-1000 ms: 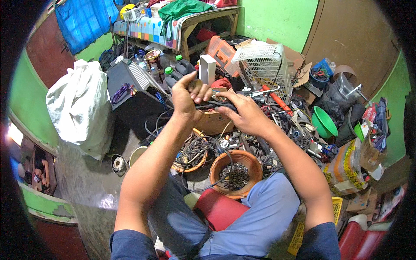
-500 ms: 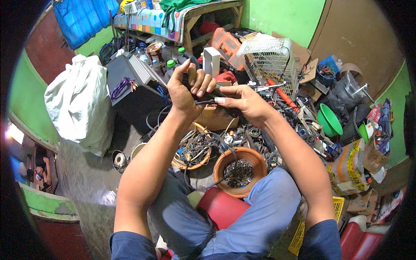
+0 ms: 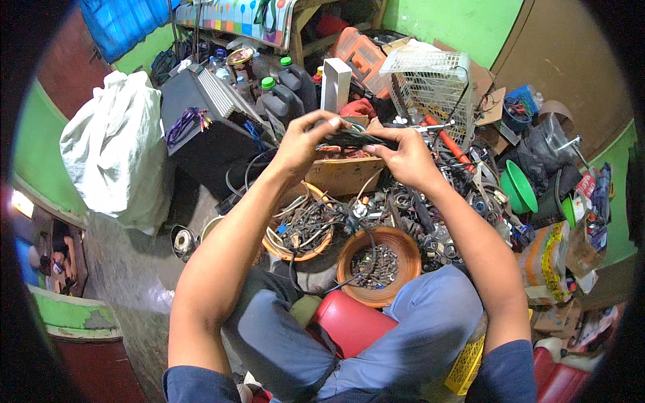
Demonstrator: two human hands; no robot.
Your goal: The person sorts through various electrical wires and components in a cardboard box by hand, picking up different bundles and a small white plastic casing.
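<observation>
Both hands sit lower in view than 0.5 s ago, the same dark flat metal piece [image 3: 353, 139] held chest-high between them. Left hand [image 3: 302, 141] fingers curl closed on its left end; right hand [image 3: 403, 153] pinches the right end. Around, left to right: white stuffed sack [image 3: 114, 148], black speaker box [image 3: 201, 131], orange bowl of wires [image 3: 299, 232], brown clay bowl of screws [image 3: 378, 263], white wire basket [image 3: 430, 84], green plastic funnel [image 3: 519, 188].
</observation>
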